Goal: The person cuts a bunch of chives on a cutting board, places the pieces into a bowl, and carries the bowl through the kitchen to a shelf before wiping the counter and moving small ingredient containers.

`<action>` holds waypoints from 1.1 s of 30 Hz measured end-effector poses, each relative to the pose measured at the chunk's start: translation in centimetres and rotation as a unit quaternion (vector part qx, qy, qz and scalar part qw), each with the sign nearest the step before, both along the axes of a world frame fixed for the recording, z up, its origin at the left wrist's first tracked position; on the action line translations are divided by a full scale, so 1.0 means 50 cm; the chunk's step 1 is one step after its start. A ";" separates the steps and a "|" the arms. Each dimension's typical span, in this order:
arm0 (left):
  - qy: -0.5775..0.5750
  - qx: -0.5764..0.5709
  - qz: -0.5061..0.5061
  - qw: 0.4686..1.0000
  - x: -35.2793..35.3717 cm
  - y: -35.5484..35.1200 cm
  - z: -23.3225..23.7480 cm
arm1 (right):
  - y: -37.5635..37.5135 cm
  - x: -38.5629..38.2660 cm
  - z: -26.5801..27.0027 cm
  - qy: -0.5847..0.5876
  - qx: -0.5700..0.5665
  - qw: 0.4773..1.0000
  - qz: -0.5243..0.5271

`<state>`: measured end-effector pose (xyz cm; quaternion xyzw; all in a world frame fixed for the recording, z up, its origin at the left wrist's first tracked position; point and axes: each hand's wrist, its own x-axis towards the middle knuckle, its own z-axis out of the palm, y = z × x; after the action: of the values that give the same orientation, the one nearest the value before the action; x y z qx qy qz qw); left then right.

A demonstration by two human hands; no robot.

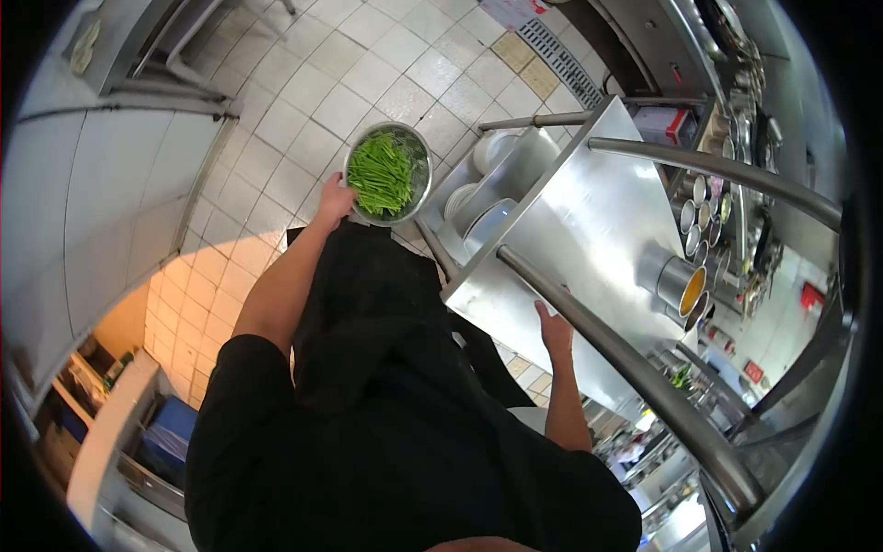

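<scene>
My left hand point(337, 199) grips the rim of a round metal bowl point(427, 175) and holds it out over the tiled floor. A heap of thin, cut green stalks point(379, 173) fills most of the bowl. Over the steel top of a shelved cart point(589, 221), my right hand point(554, 329) has its thumb and fingers apart and nothing between them. A thick metal rail point(625, 368) runs close beside that hand.
Plates and bowls point(489, 224) sit on the cart's lower shelf. Metal pots point(679, 283), one with orange contents, stand at its far end. A floor drain grate point(559, 63) lies ahead. White panels point(101, 184) line the left side.
</scene>
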<state>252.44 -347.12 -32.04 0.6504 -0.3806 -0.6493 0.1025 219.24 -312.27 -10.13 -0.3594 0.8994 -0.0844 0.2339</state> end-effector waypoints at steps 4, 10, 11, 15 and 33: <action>-0.008 0.007 -0.147 0.989 -0.093 -0.112 -0.060 | -0.022 0.052 -0.036 0.028 0.076 0.996 -0.023; -0.052 -0.027 -0.282 0.958 -0.229 -0.229 -0.122 | 0.002 0.070 -0.072 -0.041 -0.086 0.987 -0.126; -0.048 -0.041 -0.289 0.955 -0.244 -0.239 -0.125 | -0.008 0.074 -0.065 -0.030 -0.088 0.988 -0.125; -0.113 -0.121 -0.390 0.906 -0.301 -0.264 -0.208 | -0.080 0.070 -0.038 -0.074 -0.011 0.956 -0.284; -0.041 -0.053 -0.512 0.856 -0.700 -0.231 -0.465 | -0.150 0.076 -0.027 -0.073 0.045 0.920 -0.381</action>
<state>217.43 -358.65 -55.27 0.3830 -0.6974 -0.5620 -0.2260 223.04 -319.79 -11.46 0.0288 0.9516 -0.1527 0.2651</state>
